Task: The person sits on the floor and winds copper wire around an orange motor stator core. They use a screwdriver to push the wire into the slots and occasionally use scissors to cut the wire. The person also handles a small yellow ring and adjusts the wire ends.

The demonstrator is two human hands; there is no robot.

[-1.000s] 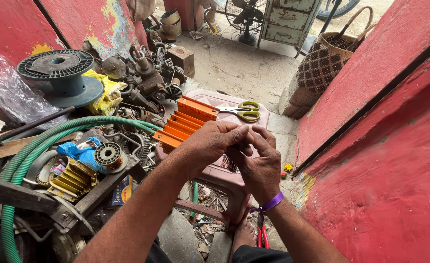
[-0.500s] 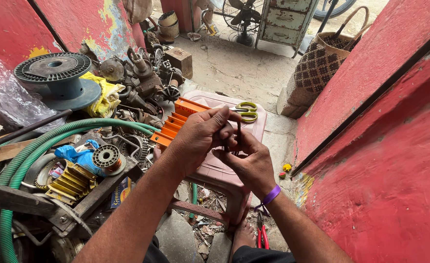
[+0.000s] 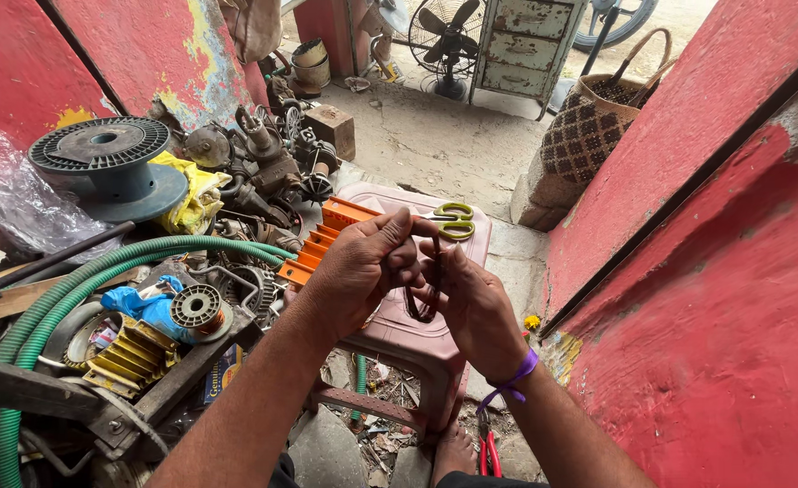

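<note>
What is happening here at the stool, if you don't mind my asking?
A person holds both hands together above a pink plastic stool. The left hand and right hand pinch a small dark loop of wire or cord between the fingers. Yellow-handled scissors and an orange ribbed part lie on the stool. A green hose and motor scrap lie to the left.

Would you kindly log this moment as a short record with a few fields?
left hand: pinching a dark wire loop
right hand: gripping the same loop from the other side
surface below: pink plastic stool
on stool: yellow-handled scissors, orange ribbed part
to the left: green hose, grey spool, metal scrap
by the foot: red-handled pliers
</note>
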